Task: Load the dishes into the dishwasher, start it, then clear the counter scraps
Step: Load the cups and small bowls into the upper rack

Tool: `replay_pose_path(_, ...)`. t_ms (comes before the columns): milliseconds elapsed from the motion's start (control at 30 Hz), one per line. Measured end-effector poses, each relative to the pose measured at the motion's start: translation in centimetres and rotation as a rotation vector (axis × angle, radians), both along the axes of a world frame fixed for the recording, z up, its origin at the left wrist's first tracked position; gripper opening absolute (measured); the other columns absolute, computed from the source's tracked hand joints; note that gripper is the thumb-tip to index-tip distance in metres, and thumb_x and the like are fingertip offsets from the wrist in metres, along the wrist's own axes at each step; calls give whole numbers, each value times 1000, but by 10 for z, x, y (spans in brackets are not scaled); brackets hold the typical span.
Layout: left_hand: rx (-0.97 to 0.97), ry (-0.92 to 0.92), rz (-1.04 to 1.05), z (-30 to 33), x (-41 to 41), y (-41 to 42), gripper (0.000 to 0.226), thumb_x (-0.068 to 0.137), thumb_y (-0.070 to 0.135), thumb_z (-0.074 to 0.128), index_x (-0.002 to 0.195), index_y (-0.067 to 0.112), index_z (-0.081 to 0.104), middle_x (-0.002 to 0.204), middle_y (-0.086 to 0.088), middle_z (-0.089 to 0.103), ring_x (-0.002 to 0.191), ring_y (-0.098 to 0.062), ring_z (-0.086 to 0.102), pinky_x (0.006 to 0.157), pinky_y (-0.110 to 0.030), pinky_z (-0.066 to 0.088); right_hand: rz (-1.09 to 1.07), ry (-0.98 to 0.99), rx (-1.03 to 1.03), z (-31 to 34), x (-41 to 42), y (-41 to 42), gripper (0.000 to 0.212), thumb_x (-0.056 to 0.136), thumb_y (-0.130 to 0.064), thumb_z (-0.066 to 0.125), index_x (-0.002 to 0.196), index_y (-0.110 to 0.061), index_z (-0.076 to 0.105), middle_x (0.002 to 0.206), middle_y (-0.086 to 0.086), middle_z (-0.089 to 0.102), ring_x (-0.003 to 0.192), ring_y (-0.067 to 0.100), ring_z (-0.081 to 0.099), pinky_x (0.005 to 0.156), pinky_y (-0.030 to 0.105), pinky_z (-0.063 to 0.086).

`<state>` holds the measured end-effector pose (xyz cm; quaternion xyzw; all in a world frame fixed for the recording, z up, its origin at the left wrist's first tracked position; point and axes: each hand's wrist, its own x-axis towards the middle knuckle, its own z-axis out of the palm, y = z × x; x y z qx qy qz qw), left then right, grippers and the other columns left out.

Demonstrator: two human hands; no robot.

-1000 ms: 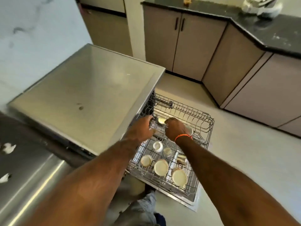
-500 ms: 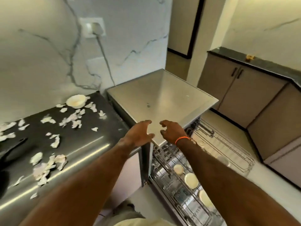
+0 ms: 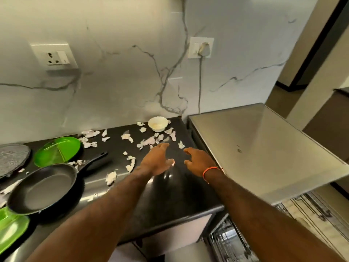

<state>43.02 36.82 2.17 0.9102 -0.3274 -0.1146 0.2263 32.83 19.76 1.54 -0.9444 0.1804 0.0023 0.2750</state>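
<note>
Both bare forearms reach forward side by side. The left hand [image 3: 155, 160] is held palm down, fingers [image 3: 164, 145] loosely spread and lightly bent, holding nothing. The right hand [image 3: 198, 162], an orange band at its wrist, faces it with fingers slightly curled, also holding nothing.

Just one head cam, looking fwd and down, close over the counter [image 3: 170, 195], dishwasher [image 3: 264, 148] on right.

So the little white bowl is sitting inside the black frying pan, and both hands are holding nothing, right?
Not quite. The head view shows the white bowl on the black counter near the wall, far from the frying pan. The left hand and right hand are indeed holding nothing.
</note>
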Motion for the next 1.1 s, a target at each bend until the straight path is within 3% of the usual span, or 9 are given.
replay_pose_path(267,-28,29,76,-8,127,2,78,88,38,73,153,14,37,154,-8,44,141,-25,42,117,-37,35,33,31,26,-11,134,-5,63,89,-29,66,148,-21,45,150,5,48,137,23,46,115,35,36)
replay_pose_path(400,-11,63,96,-20,179,-2,85,85,41,75,154,14,34,158,-9,39,144,-27,37,119,-41,34,12,23,49,-17,200,-8,72,86,-19,70,151,-15,38,155,9,39,138,27,44,115,35,35)
replay_pose_path(533,10,95,73,-35,227,-13,90,80,39,78,154,15,34,158,-8,38,145,-27,37,119,-39,33,-10,34,-41,-27,251,-22,89,78,-9,71,155,-20,26,161,11,21,141,35,37,114,46,38)
replay_pose_path(633,-14,109,67,-43,239,-18,87,75,32,81,151,18,39,151,-5,47,137,-22,45,113,-31,36,3,88,-22,-29,263,-27,92,75,-6,72,152,-24,26,152,13,39,132,36,47,107,49,45)
replay_pose_path(767,-27,148,55,-57,257,-32,93,76,28,81,155,16,34,156,-6,42,141,-23,40,116,-30,31,-23,63,2,-42,284,-34,80,74,-9,71,143,-28,36,134,7,60,120,32,59,97,47,53)
replay_pose_path(900,-170,189,108,-63,259,-35,85,77,17,82,151,15,40,147,-1,52,131,-21,50,108,-29,38,-20,-8,51,-47,284,-28,77,74,-8,73,143,-25,42,135,6,56,127,26,52,103,39,48)
replay_pose_path(1000,-252,224,99,-62,256,-28,84,75,17,86,147,19,44,138,7,55,123,-10,51,102,-24,42,-23,-16,98,-46,274,-28,73,81,-6,72,146,-15,41,143,10,49,133,26,46,106,32,40)
replay_pose_path(1100,-271,275,86,-53,244,-18,96,69,26,90,150,19,40,141,7,51,124,-11,50,107,-34,48,-13,-31,117,-39,255,-24,83,82,-14,75,153,-16,32,151,9,41,138,24,40,109,28,34)
